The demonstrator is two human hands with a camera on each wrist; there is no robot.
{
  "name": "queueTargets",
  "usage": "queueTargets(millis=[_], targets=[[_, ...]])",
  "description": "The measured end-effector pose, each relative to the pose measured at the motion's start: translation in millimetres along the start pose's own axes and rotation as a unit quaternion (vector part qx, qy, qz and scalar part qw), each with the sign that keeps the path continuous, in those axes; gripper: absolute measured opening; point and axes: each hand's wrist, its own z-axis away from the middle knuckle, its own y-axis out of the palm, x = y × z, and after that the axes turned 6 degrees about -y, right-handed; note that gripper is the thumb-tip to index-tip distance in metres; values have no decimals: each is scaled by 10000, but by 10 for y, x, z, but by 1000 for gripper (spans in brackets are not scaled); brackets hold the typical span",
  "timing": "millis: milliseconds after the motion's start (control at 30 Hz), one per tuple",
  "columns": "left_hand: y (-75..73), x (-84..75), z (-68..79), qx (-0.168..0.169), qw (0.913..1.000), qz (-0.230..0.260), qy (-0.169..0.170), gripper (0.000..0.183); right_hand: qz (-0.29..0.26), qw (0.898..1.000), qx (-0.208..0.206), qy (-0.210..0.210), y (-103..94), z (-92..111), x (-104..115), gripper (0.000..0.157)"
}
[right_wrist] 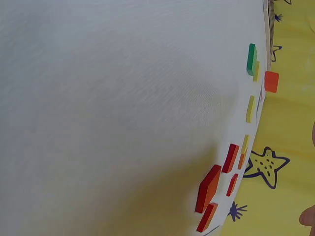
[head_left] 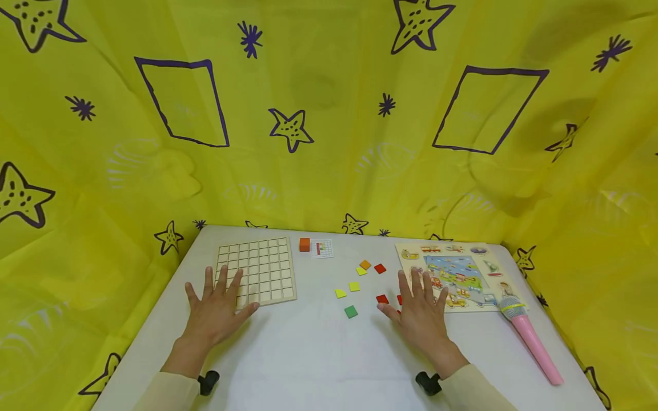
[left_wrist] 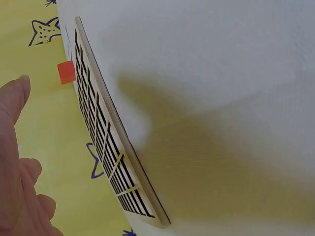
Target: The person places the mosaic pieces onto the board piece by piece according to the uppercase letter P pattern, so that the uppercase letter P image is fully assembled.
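My left hand [head_left: 215, 311] is held over the near left corner of a pale wooden grid board [head_left: 267, 268], fingers spread and holding nothing. In the left wrist view the hand stands apart from the board, its shadow falling on the table. My right hand [head_left: 422, 317], also spread and empty, hovers by several red tiles [head_left: 382, 299], partly hiding some. Left of it lie a green tile [head_left: 350, 311], yellow tiles [head_left: 354, 286] and an orange tile [head_left: 365, 264]. An orange-red cube [head_left: 305, 244] sits beyond the board, beside a small pattern card [head_left: 321, 248].
A wooden picture puzzle [head_left: 411, 255] with vehicle pieces lies at the right, partly behind the right hand. A pink toy microphone [head_left: 534, 345] leans its head on that puzzle's near right corner. Yellow cloth [head_left: 329, 182] with drawn stars walls the white table [head_left: 319, 354] at the back and sides.
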Motion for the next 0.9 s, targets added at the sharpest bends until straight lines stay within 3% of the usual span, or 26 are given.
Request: queueTargets(millis=[267,533,700,900], targets=[[16,94,-31,116,9997,91,-171,95,-116,9995,194,-237,103,-174,226,96],[72,236,-66,173,9992,200,-291,96,-373,9941,788,-642,254,-465,684,95],[132,291,-128,213,9988,284,-327,94,-552,9860,1240,-967,388,-627,1040,92],[201,296,-234,688,9934,641,-658,99,-657,9708,1814,-1428,626,-746,1417,89]])
